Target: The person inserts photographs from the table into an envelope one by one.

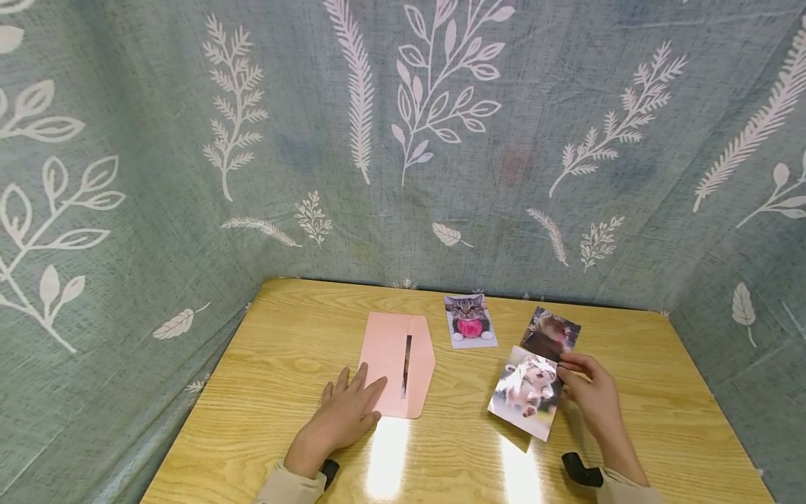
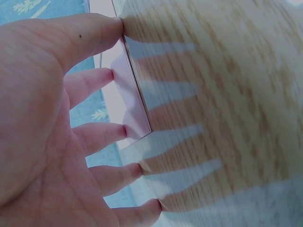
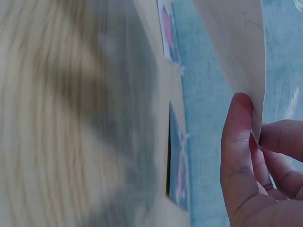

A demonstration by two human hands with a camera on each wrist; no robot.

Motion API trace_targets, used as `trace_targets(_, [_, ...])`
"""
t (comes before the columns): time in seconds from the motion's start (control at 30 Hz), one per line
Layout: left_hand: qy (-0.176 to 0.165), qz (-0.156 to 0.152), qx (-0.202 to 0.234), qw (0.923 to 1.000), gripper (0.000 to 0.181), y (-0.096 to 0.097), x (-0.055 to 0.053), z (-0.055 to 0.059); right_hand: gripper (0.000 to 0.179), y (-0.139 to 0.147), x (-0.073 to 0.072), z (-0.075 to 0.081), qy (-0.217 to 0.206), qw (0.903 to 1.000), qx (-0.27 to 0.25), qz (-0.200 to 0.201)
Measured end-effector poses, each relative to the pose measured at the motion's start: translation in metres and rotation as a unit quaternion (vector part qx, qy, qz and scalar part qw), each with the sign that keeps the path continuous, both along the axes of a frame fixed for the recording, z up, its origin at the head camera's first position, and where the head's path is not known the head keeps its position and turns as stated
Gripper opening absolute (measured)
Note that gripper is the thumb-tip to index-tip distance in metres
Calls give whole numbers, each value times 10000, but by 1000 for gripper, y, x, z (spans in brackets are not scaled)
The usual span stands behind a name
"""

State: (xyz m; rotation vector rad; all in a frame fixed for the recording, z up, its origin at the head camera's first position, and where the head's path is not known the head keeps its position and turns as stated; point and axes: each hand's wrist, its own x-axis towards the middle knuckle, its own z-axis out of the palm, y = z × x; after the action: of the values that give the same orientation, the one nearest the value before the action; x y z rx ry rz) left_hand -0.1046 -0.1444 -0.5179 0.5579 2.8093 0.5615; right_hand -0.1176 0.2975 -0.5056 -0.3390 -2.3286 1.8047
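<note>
My left hand (image 1: pixel 343 414) rests with spread fingers on the lower left of a pink envelope (image 1: pixel 392 339). In the left wrist view, some fingertips touch the envelope (image 2: pixel 135 111) and others press the table beside it. The envelope's flap lies unfolded to the right, and a dark strip of a picture shows along its opening. Between thumb and fingers, my right hand (image 1: pixel 595 399) pinches a kitten photo (image 1: pixel 525 395) by its right edge. The right wrist view shows this photo's pale back (image 3: pixel 241 42), raised over the table.
A photo of a cat with a pink ball (image 1: pixel 469 323) lies near the table's back edge. Another photo (image 1: pixel 554 330), dark and brown, lies to its right, partly overlapped by the held one. Patterned cloth (image 1: pixel 403 231) hangs behind the wooden table (image 1: pixel 302 329).
</note>
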Motion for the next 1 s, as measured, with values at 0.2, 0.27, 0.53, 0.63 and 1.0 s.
trace_targets(0.2, [-16, 14, -15, 10000, 58, 0, 1, 1, 31, -18, -9, 4, 118, 9999, -95, 84])
trace_targets(0.27, [-20, 6, -26, 10000, 58, 1, 1, 0, 30, -24, -13, 5, 160, 9997, -150, 107])
trace_targets(0.53, [-11, 5, -64, 10000, 59, 0, 1, -1, 28, -38, -22, 11, 340, 9989, 31, 327])
trace_targets(0.63, [-3, 1, -72, 10000, 59, 0, 1, -2, 27, -45, -25, 13, 394, 9984, -57, 403])
trace_targets(1.0, [-9, -16, -44, 10000, 59, -1, 1, -2, 26, -69, -42, 11, 364, 9975, -269, 550])
